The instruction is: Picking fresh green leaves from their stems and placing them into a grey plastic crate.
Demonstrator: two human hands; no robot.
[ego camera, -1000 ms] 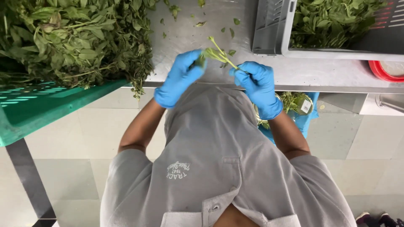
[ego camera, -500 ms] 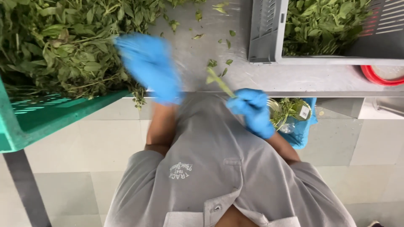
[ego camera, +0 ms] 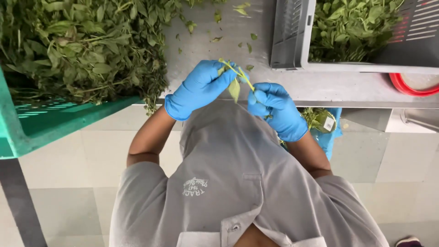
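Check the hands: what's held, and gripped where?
Both gloved hands hold one thin green herb sprig. The left hand pinches its upper end; the right hand grips the lower stem. One leaf hangs between them.

Thin pale-green herb sprig (ego camera: pixel 236 75), nearly stripped, one leaf dangling at its middle toward 6 o'clock. Slanted from 10 to 4 o'clock above the steel counter's edge, pinched at both ends between blue-gloved fingers, upper tip slightly curled.
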